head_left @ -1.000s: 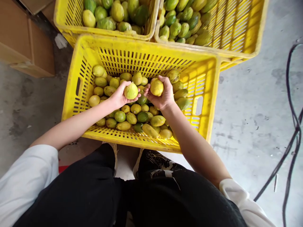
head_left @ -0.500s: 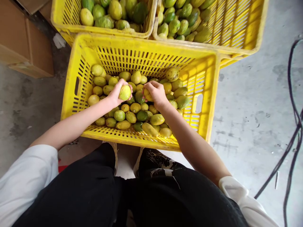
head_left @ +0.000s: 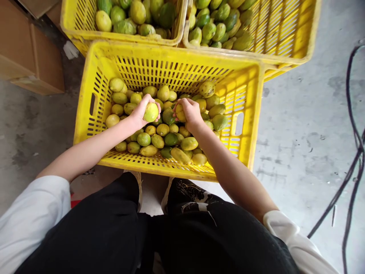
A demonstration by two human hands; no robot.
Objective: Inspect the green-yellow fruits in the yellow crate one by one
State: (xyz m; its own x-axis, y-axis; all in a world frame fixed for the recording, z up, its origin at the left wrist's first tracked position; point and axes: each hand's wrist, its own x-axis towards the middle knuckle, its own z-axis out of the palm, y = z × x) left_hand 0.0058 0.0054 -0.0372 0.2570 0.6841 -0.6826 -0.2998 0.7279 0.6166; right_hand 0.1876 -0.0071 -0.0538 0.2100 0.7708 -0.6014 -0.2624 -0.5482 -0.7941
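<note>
A yellow plastic crate (head_left: 251, 114) stands on the floor in front of my knees, part filled with several yellow-green fruits (head_left: 159, 141). My left hand (head_left: 139, 112) is closed round one yellow-green fruit (head_left: 151, 112) just above the pile. My right hand (head_left: 191, 114) is turned palm down, its fingers curled round a yellower fruit (head_left: 180, 112) at the top of the pile. The two hands are close together near the crate's middle.
Two more yellow crates stand behind: one at the far left (head_left: 71, 26) and one at the far right (head_left: 308, 34), both holding greener fruit. Cardboard boxes (head_left: 31, 53) sit at the left. Black cables (head_left: 353, 152) run over the concrete floor at the right.
Both hands have dropped from being held up with palms turned upward down to the pile. The right hand has rolled over, palm down, with its fruit.
</note>
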